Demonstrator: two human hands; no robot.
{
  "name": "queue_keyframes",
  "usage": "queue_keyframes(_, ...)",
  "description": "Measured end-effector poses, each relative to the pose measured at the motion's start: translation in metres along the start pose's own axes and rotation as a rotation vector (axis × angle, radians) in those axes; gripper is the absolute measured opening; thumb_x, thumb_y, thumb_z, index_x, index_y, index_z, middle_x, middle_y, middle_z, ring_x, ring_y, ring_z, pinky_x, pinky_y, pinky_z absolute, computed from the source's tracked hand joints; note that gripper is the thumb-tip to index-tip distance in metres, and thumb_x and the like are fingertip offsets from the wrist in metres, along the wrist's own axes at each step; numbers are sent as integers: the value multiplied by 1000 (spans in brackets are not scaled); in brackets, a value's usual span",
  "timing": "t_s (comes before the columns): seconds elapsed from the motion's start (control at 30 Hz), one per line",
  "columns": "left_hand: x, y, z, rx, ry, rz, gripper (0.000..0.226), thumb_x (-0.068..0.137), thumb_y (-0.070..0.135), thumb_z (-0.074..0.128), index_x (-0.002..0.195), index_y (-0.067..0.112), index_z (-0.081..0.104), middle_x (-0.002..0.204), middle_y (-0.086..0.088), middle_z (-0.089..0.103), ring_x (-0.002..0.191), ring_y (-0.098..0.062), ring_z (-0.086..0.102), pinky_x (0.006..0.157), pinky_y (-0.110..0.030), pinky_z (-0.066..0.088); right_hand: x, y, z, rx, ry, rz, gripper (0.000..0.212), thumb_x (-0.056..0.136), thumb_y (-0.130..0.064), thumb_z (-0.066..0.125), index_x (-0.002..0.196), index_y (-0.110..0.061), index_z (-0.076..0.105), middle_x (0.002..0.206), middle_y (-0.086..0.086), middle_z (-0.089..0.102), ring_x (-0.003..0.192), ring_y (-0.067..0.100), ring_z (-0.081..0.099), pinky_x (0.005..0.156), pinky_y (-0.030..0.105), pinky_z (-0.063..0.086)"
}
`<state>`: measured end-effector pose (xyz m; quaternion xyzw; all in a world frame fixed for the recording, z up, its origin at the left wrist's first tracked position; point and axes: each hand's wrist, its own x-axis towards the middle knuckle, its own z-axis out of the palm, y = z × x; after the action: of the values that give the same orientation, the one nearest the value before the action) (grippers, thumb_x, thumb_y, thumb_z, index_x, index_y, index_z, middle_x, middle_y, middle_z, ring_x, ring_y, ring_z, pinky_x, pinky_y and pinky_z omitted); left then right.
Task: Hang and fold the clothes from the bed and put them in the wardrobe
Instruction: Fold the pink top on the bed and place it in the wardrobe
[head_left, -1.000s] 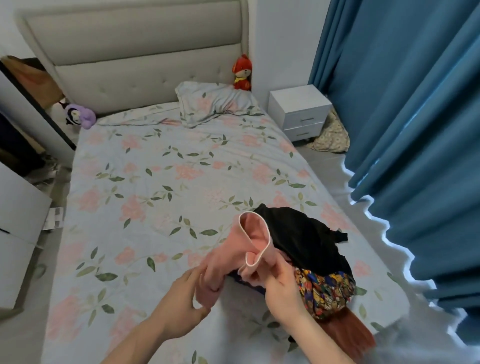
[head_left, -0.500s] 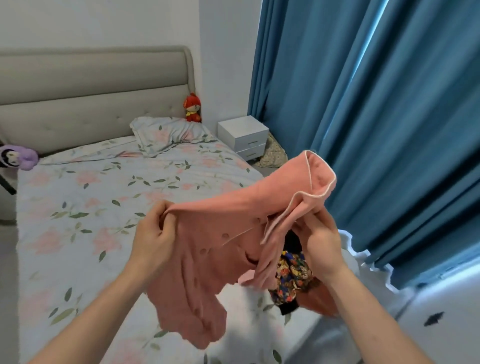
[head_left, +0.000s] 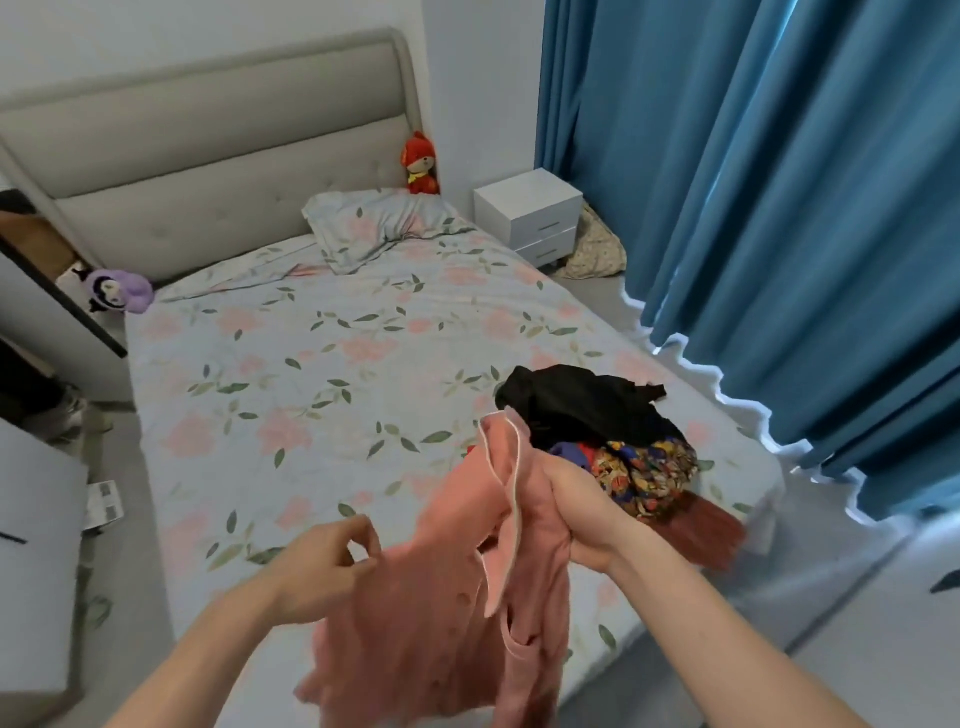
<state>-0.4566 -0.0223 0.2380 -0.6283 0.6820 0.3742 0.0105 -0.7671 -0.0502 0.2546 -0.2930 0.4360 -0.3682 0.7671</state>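
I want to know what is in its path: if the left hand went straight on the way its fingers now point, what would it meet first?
Probably the pink shirt: the left hand points right, fingertips already at its edge. Depth is unclear.
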Motion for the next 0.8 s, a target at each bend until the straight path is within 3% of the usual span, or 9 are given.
queue_keyframes(0.07,2,7,13,-111,14,56,37,82,50,69,115,49,52,120,30,59,104,6,61,82,-21,53,0,18,16,-113,-52,75,27,108,-20,52,120,-6,72,105,15,75,96,28,73,87,38,59)
queue_keyframes(0.17,16,32,15,-297,29,167,64,76,37,82,129,53,49,124,35,59,116,11,55,84,-13,48,-1,28,36,-253,-132,130,28,105,-10,53,126,-9,71,121,20,73,110,35,70,94,40,55)
queue_keyframes(0.3,25,31,13,-223,-193,153,36,83,30,79,115,42,67,114,23,70,104,5,64,84,-8,48,-7,20,48,-347,-82,150,24,101,-11,55,104,-13,79,101,14,76,87,21,71,72,28,54)
queue_keyframes(0.4,18,9,15,-261,-167,222,9,94,29,72,100,35,73,105,18,75,100,-3,68,94,-25,52,-14,23,46,-290,92,122,31,102,-25,59,117,-4,76,118,25,72,100,33,69,88,42,53)
queue_keyframes(0.47,10,-6,10,-327,-48,262,9,99,24,66,96,31,70,104,16,75,103,-1,68,96,-31,53,-22,25,46,-196,125,54,40,101,-35,63,125,-5,74,127,24,70,117,40,67,106,51,51)
queue_keyframes(0.53,1,-20,3,-389,71,279,9,100,20,61,91,22,62,95,10,75,93,-5,70,91,-40,55,-35,28,51,-156,220,-33,49,98,-50,64,126,-11,75,129,23,70,124,41,65,113,54,47)
queue_keyframes(0.67,-26,-43,-17,-462,226,396,23,100,42,56,83,27,53,74,15,61,65,-5,53,64,-23,44,-63,52,92,-451,425,-290,46,83,-65,67,110,-30,81,115,3,78,110,18,73,97,35,58)
queue_keyframes(0.73,-41,-52,-31,-498,246,453,33,98,55,52,81,26,50,68,17,52,63,-5,45,62,-26,39,-75,65,120,-529,470,-371,39,80,-67,70,102,-37,82,107,-10,79,102,4,72,84,18,55)
queue_keyframes(0.8,-56,-59,-47,-500,259,497,30,99,52,53,79,31,50,66,18,50,61,-5,43,62,-30,37,-85,73,149,-567,506,-414,37,77,-65,75,92,-32,83,94,-11,79,87,-1,70,72,13,51)
